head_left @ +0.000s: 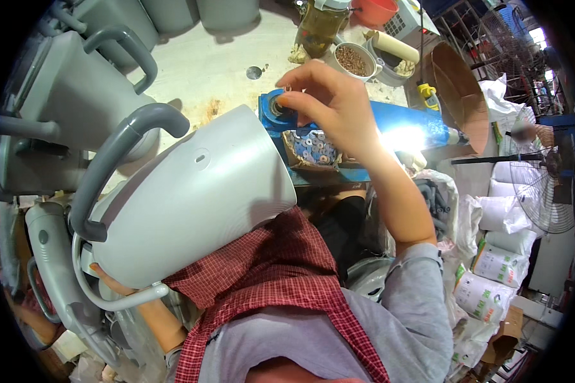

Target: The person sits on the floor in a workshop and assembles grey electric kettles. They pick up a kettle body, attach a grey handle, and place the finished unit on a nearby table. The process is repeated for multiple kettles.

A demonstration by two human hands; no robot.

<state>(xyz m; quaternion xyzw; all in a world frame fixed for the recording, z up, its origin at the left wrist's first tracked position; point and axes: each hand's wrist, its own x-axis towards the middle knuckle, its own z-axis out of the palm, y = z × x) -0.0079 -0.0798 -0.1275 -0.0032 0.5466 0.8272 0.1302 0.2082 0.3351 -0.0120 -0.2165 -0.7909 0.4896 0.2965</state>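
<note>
And here you are, leaning over the bench with the pale grey container (198,198) tilted on its side in front of you, its upper right end right beside the blue machine (421,127) and its lower side over your red checked apron (268,255). Your left hand (118,281) is down at the container's lower left end, fingers against it, partly hidden by the container and the pale curved bar (108,303), so how firmly it grips, you cannot tell from here. Up top, your right hand (329,105) is over the machine's round metal socket (278,105), thumb and forefinger curled in a narrow pinch; something small may sit between those 2 tips, but it's too tiny to tell. Just below that hand lies an open box of washers (313,147), and beyond your knuckles stands a white cup (351,60) full of small brown pieces, a jar of amber liquid (322,29) behind it. The dark grey handle (128,147) arches over the container's left side, with more grey containers (96,96) crowding the bench's left, and a bright glare hits the machine's flank by your wrist.
</note>
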